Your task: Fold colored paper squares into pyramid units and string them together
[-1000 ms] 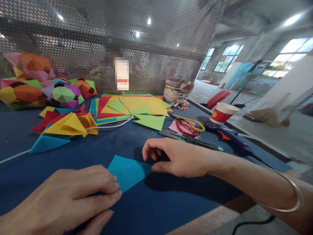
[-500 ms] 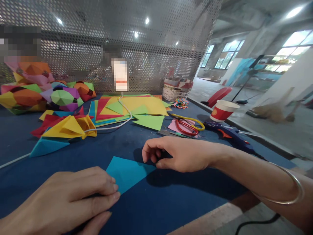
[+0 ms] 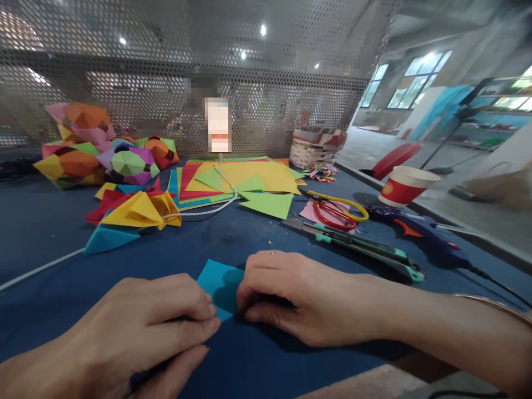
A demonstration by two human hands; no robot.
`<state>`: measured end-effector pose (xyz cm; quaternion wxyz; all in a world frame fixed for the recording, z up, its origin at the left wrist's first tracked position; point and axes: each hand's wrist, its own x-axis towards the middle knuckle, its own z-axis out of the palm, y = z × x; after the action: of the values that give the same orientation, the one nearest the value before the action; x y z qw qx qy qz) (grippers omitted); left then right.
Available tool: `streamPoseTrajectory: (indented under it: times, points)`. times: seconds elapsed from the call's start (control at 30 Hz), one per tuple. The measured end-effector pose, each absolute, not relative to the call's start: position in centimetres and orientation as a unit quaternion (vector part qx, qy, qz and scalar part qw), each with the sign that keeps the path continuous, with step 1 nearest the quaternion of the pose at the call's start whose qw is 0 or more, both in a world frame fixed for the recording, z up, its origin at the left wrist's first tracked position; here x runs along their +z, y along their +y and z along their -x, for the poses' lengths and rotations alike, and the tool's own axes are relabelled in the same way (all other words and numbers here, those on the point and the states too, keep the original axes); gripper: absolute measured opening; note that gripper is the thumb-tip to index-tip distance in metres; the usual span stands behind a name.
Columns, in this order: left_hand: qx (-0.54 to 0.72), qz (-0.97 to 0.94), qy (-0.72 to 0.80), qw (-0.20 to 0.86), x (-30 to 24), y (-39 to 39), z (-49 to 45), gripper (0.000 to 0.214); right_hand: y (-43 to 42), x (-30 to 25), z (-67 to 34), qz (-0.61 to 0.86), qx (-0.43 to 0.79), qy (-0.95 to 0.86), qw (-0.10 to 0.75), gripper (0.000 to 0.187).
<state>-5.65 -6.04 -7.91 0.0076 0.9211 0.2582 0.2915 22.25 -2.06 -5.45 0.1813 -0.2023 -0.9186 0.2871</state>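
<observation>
Right hand (image 3: 299, 299) now close beside left hand (image 3: 141, 327), both in a pinch on flat, mostly covered teal paper (image 3: 218, 282).

Blue paper (image 3: 219, 284) lies flat (mostly covered) on table.

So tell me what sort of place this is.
Probably a paper-craft bench in a workshop hall: stacked coloured paper sheets, folded multicoloured paper shapes, and red-and-yellow-handled scissors beside a blue glue gun.

Paper sheet (image 3: 219, 280), turquoise and matt, is lying smooth on the bench (image 3: 249, 238), whose cloth is looking dull and fuzzy; the perforated metal screen (image 3: 291, 72) is gleaming; the scissors (image 3: 316, 206) are showing glossy plastic handles.
</observation>
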Motion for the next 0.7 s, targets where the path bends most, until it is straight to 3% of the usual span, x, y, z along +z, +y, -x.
streamPoseTrajectory:
  times: [0.1, 0.27, 0.5, 0.7]
  points:
    - [0.273, -0.923, 0.27, 0.04, -8.1, -6.2, 6.2, 0.034, -1.7, -5.7, -22.3, 0.214, 0.302, -0.913, 0.171, 0.014]
    - [0.203, -0.939, 0.277, 0.007, -8.2, -5.9, 6.3, 0.038, -1.6, -5.9, -22.3, 0.21, 0.306, -0.908, 0.195, 0.012]
    - [0.202, -0.952, 0.23, 0.011, -7.1, -5.5, 5.8, 0.028, -1.7, -5.7, -22.3, 0.196, 0.318, -0.908, 0.188, 0.017]
    - [0.188, -0.952, 0.242, -0.008, -6.9, -6.0, 7.2, 0.035, -1.5, -6.2, -22.4, 0.173, 0.312, -0.91, 0.211, 0.018]
